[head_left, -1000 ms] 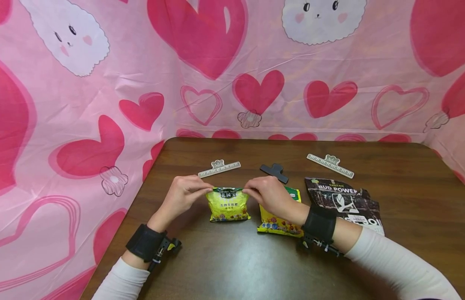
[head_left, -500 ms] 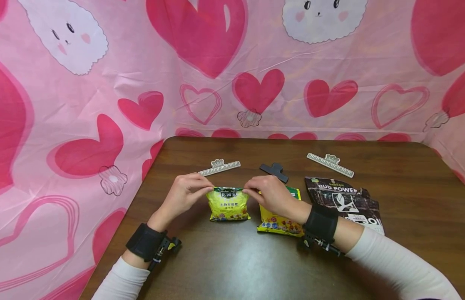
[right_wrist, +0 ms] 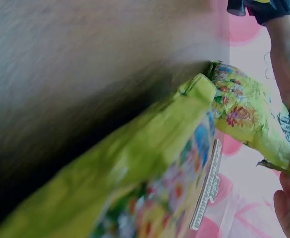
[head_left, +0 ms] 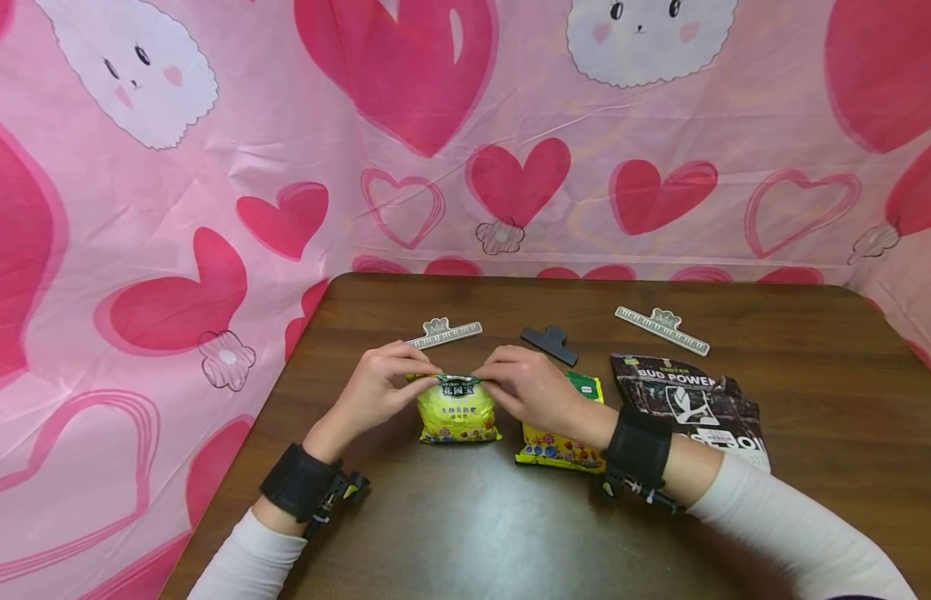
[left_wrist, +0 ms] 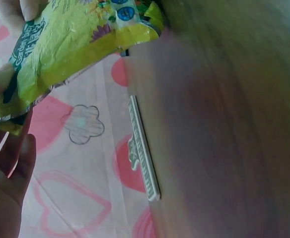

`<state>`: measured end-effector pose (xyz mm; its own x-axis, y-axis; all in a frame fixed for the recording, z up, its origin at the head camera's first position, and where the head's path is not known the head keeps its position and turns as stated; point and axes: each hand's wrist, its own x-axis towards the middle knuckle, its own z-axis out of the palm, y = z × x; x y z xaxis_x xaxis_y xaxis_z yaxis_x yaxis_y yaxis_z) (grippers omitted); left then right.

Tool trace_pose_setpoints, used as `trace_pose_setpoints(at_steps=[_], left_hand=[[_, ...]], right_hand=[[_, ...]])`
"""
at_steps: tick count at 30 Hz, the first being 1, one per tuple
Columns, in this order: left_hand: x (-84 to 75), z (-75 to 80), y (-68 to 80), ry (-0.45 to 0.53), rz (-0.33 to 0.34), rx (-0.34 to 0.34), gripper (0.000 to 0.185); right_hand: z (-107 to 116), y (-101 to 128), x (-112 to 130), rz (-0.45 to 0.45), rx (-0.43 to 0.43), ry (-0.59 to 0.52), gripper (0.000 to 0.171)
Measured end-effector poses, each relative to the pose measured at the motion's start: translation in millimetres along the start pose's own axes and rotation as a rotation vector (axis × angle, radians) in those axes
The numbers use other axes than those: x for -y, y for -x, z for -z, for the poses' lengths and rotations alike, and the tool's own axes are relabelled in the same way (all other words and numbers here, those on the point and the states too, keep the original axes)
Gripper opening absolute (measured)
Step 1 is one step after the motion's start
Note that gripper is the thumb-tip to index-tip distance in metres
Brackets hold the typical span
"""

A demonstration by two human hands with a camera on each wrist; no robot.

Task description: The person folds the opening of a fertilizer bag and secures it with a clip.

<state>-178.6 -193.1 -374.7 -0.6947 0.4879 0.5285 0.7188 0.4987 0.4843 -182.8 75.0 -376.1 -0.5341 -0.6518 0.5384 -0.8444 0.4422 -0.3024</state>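
Both hands meet at the top edge of a small yellow fertilizer bag (head_left: pixel 457 410) standing near the middle of the wooden table (head_left: pixel 465 533). The left hand (head_left: pixel 380 385) pinches its top left corner, the right hand (head_left: pixel 527 387) its top right, fingers clamped on the green band, which carries Chinese characters. Just right lies a second yellow bag (head_left: pixel 558 437), and further right a black bag reading "BUD POWER" (head_left: pixel 686 404). Beyond them lie a ruler-marked bag clip (head_left: pixel 444 333), a black clip (head_left: pixel 549 343) and another ruler clip (head_left: pixel 662 328)
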Motion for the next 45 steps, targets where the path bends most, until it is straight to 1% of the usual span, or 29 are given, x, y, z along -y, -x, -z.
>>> trace_pose_setpoints(at_steps=[5,12,20,28,33,37,40,45], left_hand=[[-4.4,-3.4,-4.3,-0.005,-0.031,0.030,0.019],[-10.5,-3.4,-9.0,-0.062,-0.073,0.053,0.019],[-15.9,-3.9,-11.8,-0.107,-0.124,0.068,0.016],[-18.0,-4.3,-12.5,-0.089,-0.159,0.061,0.013],[-17.9,-4.1,-12.9,-0.077,-0.184,0.063,0.011],[-17.5,-4.0,-12.8,-0.066,-0.210,0.069,0.011],[-17.8,-3.8,-12.6,-0.062,-0.218,0.071,0.012],[-18.2,-4.0,-11.5,-0.061,-0.205,0.076,0.012]], right_hand=[[-4.0,-3.2,3.7,0.015,-0.009,-0.035,0.014],[-6.1,-8.5,8.6,0.021,-0.032,-0.067,0.014],[-11.5,-15.3,15.6,0.011,-0.076,-0.012,0.006],[-10.9,-18.3,20.3,-0.016,-0.074,-0.001,0.004],[-10.3,-19.0,21.0,-0.029,-0.052,-0.033,0.004],[-10.0,-19.1,19.1,-0.018,-0.044,-0.057,0.003],[-8.9,-18.7,17.5,-0.008,-0.042,-0.066,0.004],[-6.1,-16.8,15.9,-0.005,-0.033,-0.082,0.005]])
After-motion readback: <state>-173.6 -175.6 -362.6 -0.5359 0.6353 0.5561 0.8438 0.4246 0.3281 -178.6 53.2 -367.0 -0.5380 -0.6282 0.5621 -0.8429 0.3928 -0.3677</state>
